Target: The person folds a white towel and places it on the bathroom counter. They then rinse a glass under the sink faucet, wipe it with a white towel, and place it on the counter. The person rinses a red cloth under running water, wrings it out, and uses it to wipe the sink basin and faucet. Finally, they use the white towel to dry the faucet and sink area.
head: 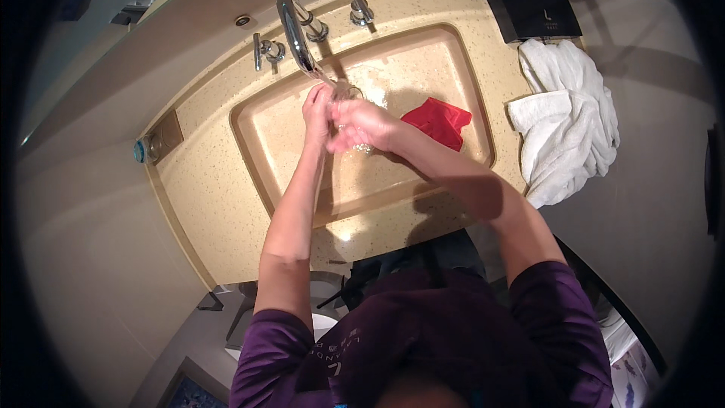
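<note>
My left hand is under the running tap, over the beige sink basin. My right hand is right beside it, fingers apart and blurred, with water splashing around both. Between and behind the hands a shiny round rim shows through the water; whether it is a glass or the drain, and whether the left hand grips it, cannot be told. A crumpled red cloth lies in the basin, partly behind my right forearm. The chrome faucet arches above my hands.
Two chrome lever handles flank the faucet. White towels are heaped at the counter's right edge, below a black box bearing writing. A clear glass vessel with a blue end stands at the left edge. A mirror runs behind the counter.
</note>
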Demonstrator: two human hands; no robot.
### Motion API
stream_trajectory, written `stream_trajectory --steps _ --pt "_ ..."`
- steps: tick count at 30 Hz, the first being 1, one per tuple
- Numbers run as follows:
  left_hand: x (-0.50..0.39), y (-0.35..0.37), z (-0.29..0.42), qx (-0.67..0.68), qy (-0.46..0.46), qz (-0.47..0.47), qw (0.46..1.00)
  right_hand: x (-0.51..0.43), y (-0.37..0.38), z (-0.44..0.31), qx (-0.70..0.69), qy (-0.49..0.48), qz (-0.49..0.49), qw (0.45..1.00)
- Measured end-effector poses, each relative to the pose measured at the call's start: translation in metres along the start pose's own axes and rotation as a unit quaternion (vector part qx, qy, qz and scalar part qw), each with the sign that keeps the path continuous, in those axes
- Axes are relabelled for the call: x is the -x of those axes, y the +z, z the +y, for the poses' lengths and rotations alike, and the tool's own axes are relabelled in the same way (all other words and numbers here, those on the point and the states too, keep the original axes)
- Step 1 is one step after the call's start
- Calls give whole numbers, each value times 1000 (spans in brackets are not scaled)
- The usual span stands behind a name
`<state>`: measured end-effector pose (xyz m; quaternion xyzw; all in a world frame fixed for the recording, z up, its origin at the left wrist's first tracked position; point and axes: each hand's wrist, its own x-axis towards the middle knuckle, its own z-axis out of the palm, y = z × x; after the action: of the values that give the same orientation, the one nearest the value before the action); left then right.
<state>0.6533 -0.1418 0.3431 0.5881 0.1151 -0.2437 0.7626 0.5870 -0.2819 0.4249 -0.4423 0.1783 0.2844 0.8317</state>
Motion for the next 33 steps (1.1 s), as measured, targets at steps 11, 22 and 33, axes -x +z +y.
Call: stream_trajectory --steps 11,22,33 --pt "5 -1 41 -31 -292 -133 947 3 -23 19 343 -47 -20 938" --pt "27 6 43 -27 -174 -6 984 -7 -5 0 155 -5 -35 987" --pt "27 10 34 -56 -55 17 997 -12 -11 1 119 -47 -38 991"
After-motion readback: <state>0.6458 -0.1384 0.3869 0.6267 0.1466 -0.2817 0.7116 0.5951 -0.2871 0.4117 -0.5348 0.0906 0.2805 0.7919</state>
